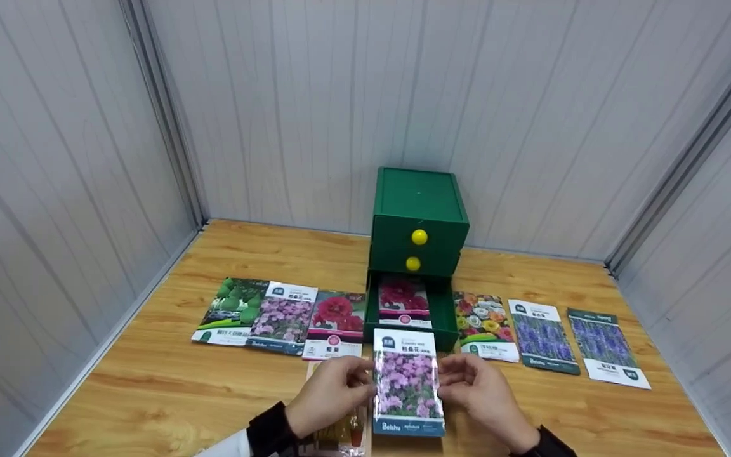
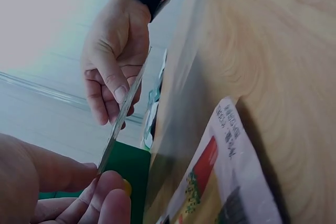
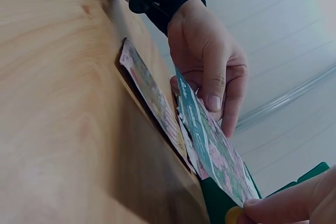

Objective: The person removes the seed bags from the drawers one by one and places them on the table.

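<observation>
A seed packet with pink flowers (image 1: 407,384) is held up between both hands in front of a green drawer box (image 1: 421,193). My left hand (image 1: 334,392) pinches its left edge between thumb and fingers, as the left wrist view also shows. At the opposite edge, my right hand (image 1: 487,395) grips it with thumb and fingers. The box's bottom drawer (image 1: 445,317) is pulled out, and a red-flower packet (image 1: 403,299) lies inside. Partly hidden beneath my left hand, another packet (image 2: 220,166) lies on the table.
Left of the drawer lie a green-fruit packet (image 1: 233,311), a pink-flower packet (image 1: 283,317) and a red-flower packet (image 1: 335,324). To its right are a mixed-flower packet (image 1: 485,325) and two purple-flower packets (image 1: 543,336). Pale panel walls (image 1: 315,114) enclose the wooden table (image 1: 143,381).
</observation>
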A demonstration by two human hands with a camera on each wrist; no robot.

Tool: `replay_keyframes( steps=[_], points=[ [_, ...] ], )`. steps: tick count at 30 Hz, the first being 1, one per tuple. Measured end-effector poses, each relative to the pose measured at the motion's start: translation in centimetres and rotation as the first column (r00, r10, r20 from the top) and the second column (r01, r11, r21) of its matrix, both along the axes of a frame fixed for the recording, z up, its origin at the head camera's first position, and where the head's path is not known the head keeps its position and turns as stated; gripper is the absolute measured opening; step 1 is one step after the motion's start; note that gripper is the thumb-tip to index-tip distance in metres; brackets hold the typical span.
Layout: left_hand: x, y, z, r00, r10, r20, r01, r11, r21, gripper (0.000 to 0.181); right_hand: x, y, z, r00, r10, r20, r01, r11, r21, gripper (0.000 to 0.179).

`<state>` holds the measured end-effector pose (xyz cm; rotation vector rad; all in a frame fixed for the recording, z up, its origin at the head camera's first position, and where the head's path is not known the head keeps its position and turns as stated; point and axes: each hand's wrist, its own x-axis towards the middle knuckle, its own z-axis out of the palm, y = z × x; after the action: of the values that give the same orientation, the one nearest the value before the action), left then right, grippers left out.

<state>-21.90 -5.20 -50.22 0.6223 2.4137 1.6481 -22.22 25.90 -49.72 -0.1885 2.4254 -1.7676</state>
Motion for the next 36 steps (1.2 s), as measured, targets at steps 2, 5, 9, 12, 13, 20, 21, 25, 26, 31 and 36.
replay_keyframes(
  steps=[2, 5, 9, 12, 13, 20, 21, 25, 26, 31, 36],
  points=[
    [0.1, -0.1, -0.1, 1.0, -0.003, 0.011, 0.003, 1.0, 0.012, 0.035, 0.1, 0.0, -0.1, 1.0, 0.011, 0.013, -0.011, 1.0, -0.004, 0.047],
    [0.1, -0.2, -0.3, 1.0, -0.012, 0.017, 0.012, 0.999, 0.031, 0.033, 0.1, 0.1, -0.2, 0.999, 0.016, 0.048, -0.017, 1.0, 0.006, 0.046],
    [0.0, -0.3, -0.5, 0.999, -0.029, 0.045, 0.026, 0.998, 0.061, 0.032, 0.1, 0.3, -0.3, 0.997, 0.021, 0.074, -0.023, 0.999, 0.032, 0.043],
    [-0.1, -0.4, -0.6, 0.996, -0.03, 0.079, 0.026, 0.998, 0.053, 0.032, 0.0, 0.4, -0.6, 0.997, 0.027, 0.073, -0.031, 0.998, 0.053, 0.041],
    [-0.1, -0.4, -0.6, 0.995, -0.032, 0.095, 0.027, 0.998, 0.051, 0.032, -0.1, 0.4, -0.6, 0.997, 0.027, 0.071, -0.032, 0.998, 0.062, 0.041],
    [0.0, -0.5, -0.2, 0.982, -0.056, 0.182, 0.046, 0.997, 0.059, 0.029, 0.0, 0.5, -0.6, 0.995, 0.012, 0.095, -0.02, 0.996, 0.082, 0.038],
    [0.0, -0.6, -0.2, 0.98, -0.058, 0.189, 0.049, 0.997, 0.053, 0.029, 0.0, 0.5, -0.6, 0.995, 0.014, 0.099, -0.022, 0.996, 0.087, 0.038],
    [0.0, -0.7, -0.3, 0.979, -0.065, 0.194, 0.062, 0.998, 0.02, 0.026, 0.0, 0.5, -0.4, 0.992, 0.018, 0.124, -0.029, 0.996, 0.09, 0.036],
    [-0.1, -0.7, -0.3, 0.978, -0.065, 0.197, 0.064, 0.998, 0.015, 0.025, 0.0, 0.5, -0.4, 0.991, 0.019, 0.13, -0.03, 0.996, 0.089, 0.036],
    [-0.2, -0.7, -0.6, 0.979, -0.069, 0.191, 0.074, 0.997, -0.021, 0.024, -0.2, 0.5, -0.6, 0.987, 0.034, 0.159, -0.046, 0.996, 0.071, 0.035],
    [-0.3, -0.6, -0.5, 0.98, -0.072, 0.188, 0.082, 0.996, -0.042, 0.027, -0.2, 0.3, -1.2, 0.983, 0.041, 0.176, -0.049, 0.998, 0.042, 0.035]
  ],
)
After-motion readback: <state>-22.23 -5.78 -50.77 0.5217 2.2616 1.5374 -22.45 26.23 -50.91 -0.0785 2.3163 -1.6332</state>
